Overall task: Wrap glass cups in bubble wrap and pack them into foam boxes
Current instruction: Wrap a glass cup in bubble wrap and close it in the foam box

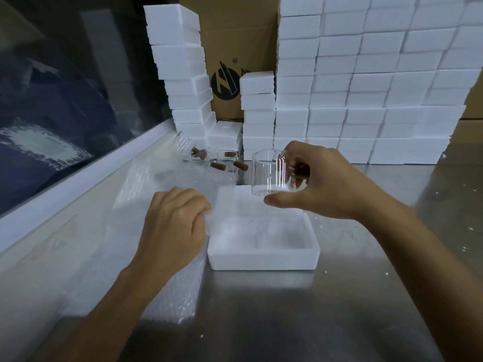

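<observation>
Head view: the right hand [308,184] reaches forward and its grip holds one clear glass cup [271,173], tipped, by its brown handle. Just below that grip sits one open foam box [264,259] on the table [339,296]. The left hand [175,220] is curled, pinching bubble wrap [167,291] beside the box. Two more cups [226,160] stand beyond the grip.

Surface: I see a brushed steel table [339,309], white foam crumbs scattered at right.
Centre: open foam box [264,259] resting on the table.
Left: bubble wrap sheets [172,296] lying flat, touching the box's left side.
Rear: I count several glass cups with brown handles [227,160].
Back edge: stacked foam boxes [366,100] standing on the table.
</observation>
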`<action>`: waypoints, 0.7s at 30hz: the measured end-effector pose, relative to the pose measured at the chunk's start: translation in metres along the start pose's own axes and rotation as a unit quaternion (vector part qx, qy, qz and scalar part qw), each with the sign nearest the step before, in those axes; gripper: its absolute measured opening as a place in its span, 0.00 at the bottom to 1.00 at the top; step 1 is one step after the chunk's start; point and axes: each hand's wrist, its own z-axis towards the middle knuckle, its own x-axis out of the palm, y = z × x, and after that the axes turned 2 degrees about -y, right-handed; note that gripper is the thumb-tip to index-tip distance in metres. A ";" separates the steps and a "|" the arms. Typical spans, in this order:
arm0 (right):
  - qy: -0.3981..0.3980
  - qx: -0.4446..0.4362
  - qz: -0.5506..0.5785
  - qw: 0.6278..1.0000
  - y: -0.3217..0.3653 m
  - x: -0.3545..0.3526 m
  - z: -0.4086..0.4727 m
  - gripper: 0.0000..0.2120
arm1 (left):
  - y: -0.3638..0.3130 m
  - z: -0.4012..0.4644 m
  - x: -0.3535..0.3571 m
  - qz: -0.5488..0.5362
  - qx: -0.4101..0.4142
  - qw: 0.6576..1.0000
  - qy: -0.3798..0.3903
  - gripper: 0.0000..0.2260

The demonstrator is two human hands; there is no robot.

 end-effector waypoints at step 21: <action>0.022 0.009 0.004 1.000 0.007 0.014 -0.001 0.25 | -0.020 -0.006 0.021 -0.027 -0.318 0.947 0.031 0.14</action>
